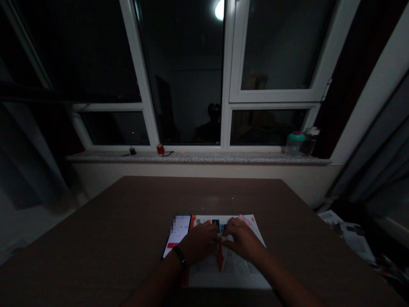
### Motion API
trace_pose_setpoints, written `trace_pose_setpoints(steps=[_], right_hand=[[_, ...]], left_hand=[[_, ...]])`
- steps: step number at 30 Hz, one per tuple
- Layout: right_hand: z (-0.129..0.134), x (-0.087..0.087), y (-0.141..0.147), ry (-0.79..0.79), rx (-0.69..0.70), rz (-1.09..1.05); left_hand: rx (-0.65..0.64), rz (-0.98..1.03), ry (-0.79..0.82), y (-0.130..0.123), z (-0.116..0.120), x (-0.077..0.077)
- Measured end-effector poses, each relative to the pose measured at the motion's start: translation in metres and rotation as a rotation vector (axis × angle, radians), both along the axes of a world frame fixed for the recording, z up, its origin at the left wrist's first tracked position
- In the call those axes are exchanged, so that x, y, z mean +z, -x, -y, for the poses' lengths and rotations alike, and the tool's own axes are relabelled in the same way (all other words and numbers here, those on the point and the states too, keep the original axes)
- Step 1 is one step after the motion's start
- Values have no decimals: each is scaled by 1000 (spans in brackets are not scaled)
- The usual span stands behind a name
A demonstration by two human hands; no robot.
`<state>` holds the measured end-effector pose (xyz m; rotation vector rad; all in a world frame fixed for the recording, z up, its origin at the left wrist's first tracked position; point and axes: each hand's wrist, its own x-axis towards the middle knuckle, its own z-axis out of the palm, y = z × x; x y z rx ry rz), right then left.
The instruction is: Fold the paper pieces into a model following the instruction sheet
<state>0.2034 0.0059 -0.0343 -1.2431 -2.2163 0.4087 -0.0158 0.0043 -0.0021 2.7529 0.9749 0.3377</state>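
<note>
A printed sheet or booklet (236,279) with a red left edge lies on the brown table. Over it, a small folded red and white piece of paper (220,259) stands up between my hands. My left hand (202,242), with a black band at the wrist, has its fingers closed on the folded paper's left side. On the other side, my right hand (242,238) curves its thumb and fingers towards the same piece, with a gap between them. A pink item (244,220) lies at the sheet's top right, behind my right hand.
A lit phone (179,232) lies left of the sheet on the table (143,204). Tiny white scraps lie farther back. On the windowsill (204,157) are a red object (160,149), a small dark item (132,150) and a teal-lidded container (294,143). Papers (349,234) lie beyond the table's right edge.
</note>
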Motion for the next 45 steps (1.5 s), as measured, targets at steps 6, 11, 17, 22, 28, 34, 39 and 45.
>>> trace_pose_setpoints(steps=[6,11,17,22,28,34,39,45], right_hand=[[2,14,-1,-48,101,218],[10,28,-5,-29,163,257],[9,28,-6,-31,231,340],[6,22,-5,-54,240,345],[2,20,-4,-21,229,259],[5,25,-6,6,181,162],[-1,14,-4,28,96,91],[-12,-2,1,82,-40,-54]], left_hand=[[6,4,-2,1,-1,-6],[-7,37,36,-3,0,-10],[4,60,74,-4,0,-13],[23,105,18,-4,-2,-17],[65,127,18,-10,-2,-17],[128,179,53,-12,-7,-23],[212,265,95,-14,-11,-26],[287,279,87,-17,-10,-24]])
